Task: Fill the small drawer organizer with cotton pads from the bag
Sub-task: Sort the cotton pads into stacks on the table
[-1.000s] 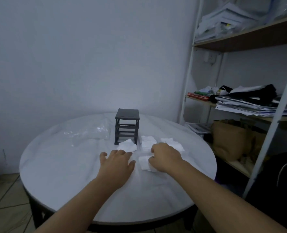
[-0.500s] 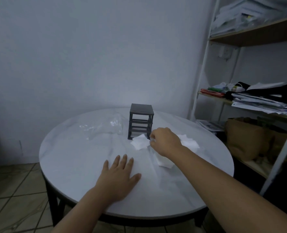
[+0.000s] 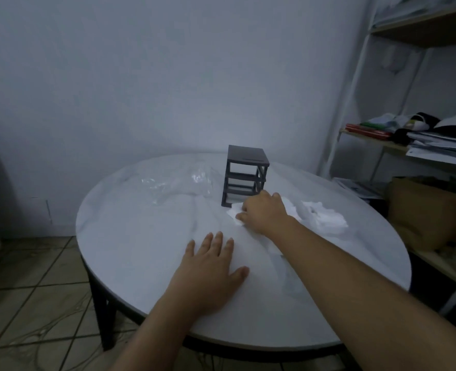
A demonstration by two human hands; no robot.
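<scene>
Nearest the person, the left hand (image 3: 210, 269) lies flat on the round white surface (image 3: 141, 236), fingers straight and spread, holding nothing. It looks like a brace while the other arm reaches out.

Further out, the right hand (image 3: 264, 210) has its grip closed down over a small stack of cotton pads (image 3: 234, 211). The fingers curl onto the pads, which lie on the surface right at the foot of the drawer organizer (image 3: 245, 178). A loose heap of pads (image 3: 323, 218) sits just beside that hand, to its right.

To my eye the step in hand is gathering a bundle and feeding it into a tier. It would go best if the stack is pinched square and kept flat, then slid in level with the opening so that no corner catches on the frame. The free hand could come up to steady the light tower.

The organizer stands upright with its long axis vertical. Its three slots face the person, turned slightly to their left. The slots look open, though I cannot tell whether any drawers are fitted.

Beyond and to the left of it lies the crumpled clear bag (image 3: 178, 183), flat on the surface.
</scene>
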